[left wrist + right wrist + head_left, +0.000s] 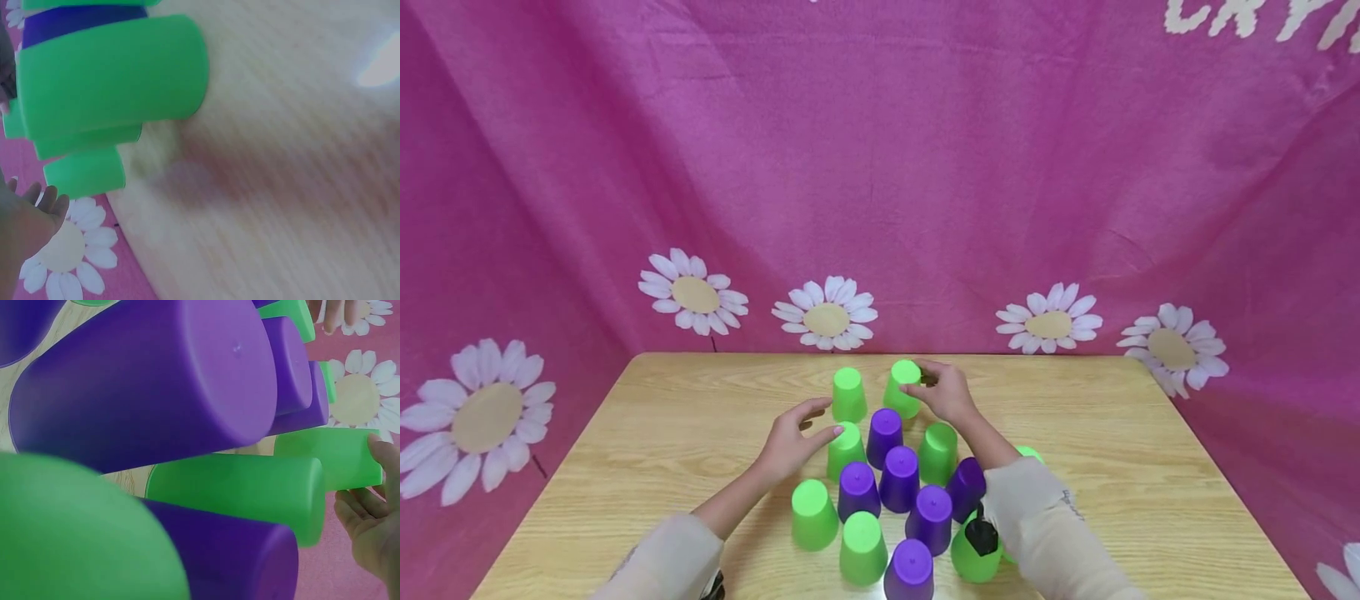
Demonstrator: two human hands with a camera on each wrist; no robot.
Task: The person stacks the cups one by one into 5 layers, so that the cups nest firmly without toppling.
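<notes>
Gripping the far-right green cup (pixel 902 389) toward the back of the bench (pixel 1075 400), with the right hand (pixel 946 392) partly closed around the wall, setting the thumb on one side and curling fingers round the other, close under the flat closed end. Pointing mouth-down, but leaving contact between rim and bench hard to tell from this steep angle. Looking like thin moulded plastic, so probably weighing very little, staying stiff under a light pinch and flexing slightly at the open mouth. Probably slipping a little on such a smooth wall and widening toward the rim, so calling for flat finger pads at mid-height or just below the closed end, without squeezing hard. Likely surviving a drop, yet tipping easily if brushed. Having the far-left green cup (pixel 849 396) just to its left, and the rear purple cup (pixel 886 437) just in front. Holding nothing with the left hand (pixel 793 440): spreading thumb and fingers well apart, reaching beside the far-left green cup and overlapping the second-row green cup (pixel 846 454) with the thumb tip in the head view. Passing the right forearm (pixel 988 437) near the mid-right green cup (pixel 938 454), so risking a knock there. Crowding more green and purple cups (pixel 899 479) nearer the body, all before a pink daisy-printed cloth (pixel 880 167).
</notes>
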